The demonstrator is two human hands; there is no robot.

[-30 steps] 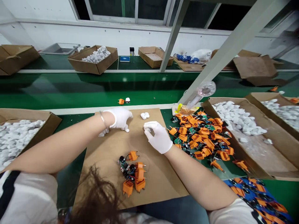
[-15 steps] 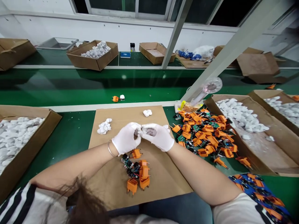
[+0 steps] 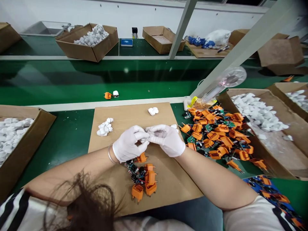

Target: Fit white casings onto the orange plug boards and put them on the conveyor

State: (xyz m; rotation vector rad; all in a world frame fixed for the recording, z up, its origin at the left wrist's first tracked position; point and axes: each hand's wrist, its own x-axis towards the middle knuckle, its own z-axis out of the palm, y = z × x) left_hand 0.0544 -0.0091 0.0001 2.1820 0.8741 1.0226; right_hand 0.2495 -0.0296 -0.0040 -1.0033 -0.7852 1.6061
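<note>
My left hand (image 3: 131, 143) and my right hand (image 3: 166, 140), both in white gloves, meet above a cardboard sheet (image 3: 108, 173). Fingers of both are pinched together; whatever lies between them is too hidden to name. Just below sit orange plug housings (image 3: 150, 178) with dark circuit boards (image 3: 136, 171). White pieces form a small heap (image 3: 105, 127) left of my hands, and a white pair (image 3: 153, 111) lies beyond them. Another white piece (image 3: 174, 126) shows partly behind my right hand.
Orange housings and green boards (image 3: 218, 131) are piled at the right. Boxes of white pieces stand at the left (image 3: 45, 120) and right (image 3: 274, 150). A clear handheld fan (image 3: 232, 77) leans by a slanted post (image 3: 250, 41). One orange housing (image 3: 107, 95) lies on the green belt.
The view has tilted down and shifted slightly. My hands remain together over the cardboard, with the fingers slightly rearranged and the left hand turned a little.
</note>
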